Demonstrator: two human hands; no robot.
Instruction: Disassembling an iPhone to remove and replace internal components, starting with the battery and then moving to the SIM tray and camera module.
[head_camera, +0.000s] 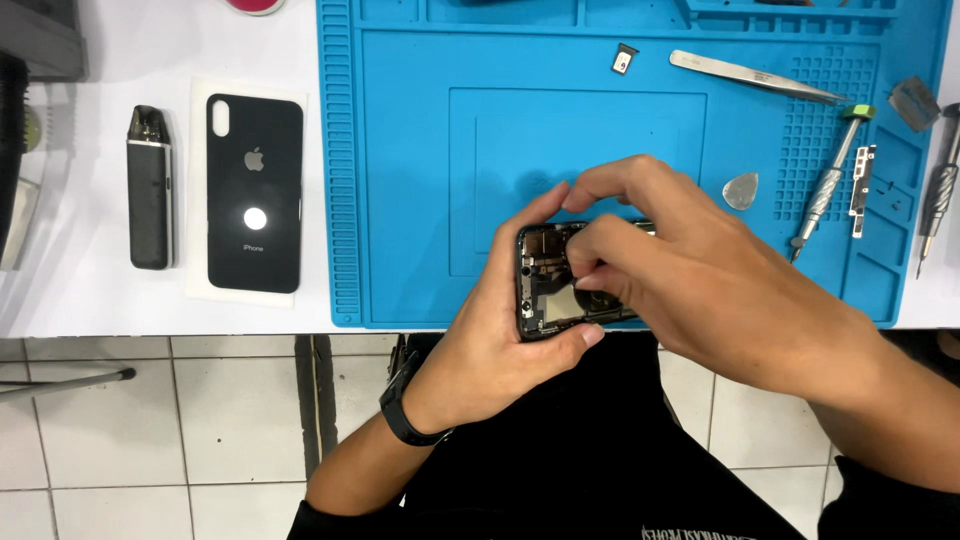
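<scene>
Left hand (510, 330): wraps the opened phone (548, 285) from its left side, thumb along the lower edge, fingers curled over the top edge, gripping it firmly.
Right hand (690, 265): lies across the right part of the phone, fingertips (590, 268) pinched together on its exposed insides; whether they grip a small part cannot be told.
Opened phone: held at the near edge of the blue mat (420, 200), inner parts facing up.
Mat: lies on the white counter (100, 290); carries tweezers (755, 76), a screwdriver (830, 180), a grey pick (741, 190) and a small tray (625, 59).
Left of mat: a black phone back cover (254, 192) on white paper, beside it a slim dark device (150, 187).
Wrist: a black watch (402, 405) on the left arm.
</scene>
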